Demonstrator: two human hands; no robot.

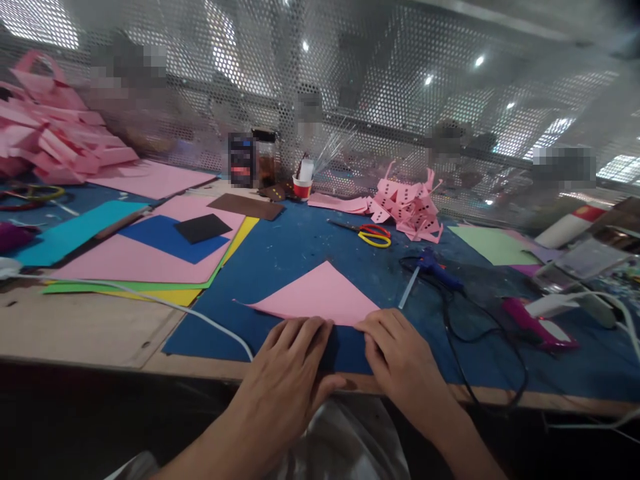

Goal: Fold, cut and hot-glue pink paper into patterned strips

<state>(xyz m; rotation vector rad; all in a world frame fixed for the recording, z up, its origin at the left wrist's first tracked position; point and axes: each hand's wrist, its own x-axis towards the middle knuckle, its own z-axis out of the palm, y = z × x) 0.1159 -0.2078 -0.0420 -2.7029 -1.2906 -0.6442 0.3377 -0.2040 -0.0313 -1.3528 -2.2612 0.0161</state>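
Observation:
A pink sheet (320,293), folded into a triangle, lies on the blue mat (295,240) with its point away from me. My left hand (295,367) rests with its fingertips on the near folded edge, fingers stretched out side by side and thumb apart, holding nothing. At the right end of that same edge, my right hand (400,353) has its fingers closed on the sheet's corner. Beyond the sheet lie scissors (374,235) with red and yellow handles. A blue glue gun (435,267) with a clear stick is to the right.
Stacked coloured sheets (150,247) lie at the left, near a white cable (200,315). Pink cut pieces (407,203) and a red-and-white cup (302,185) stand at the back. A magenta device (543,327) and black cord (493,330) are at the right.

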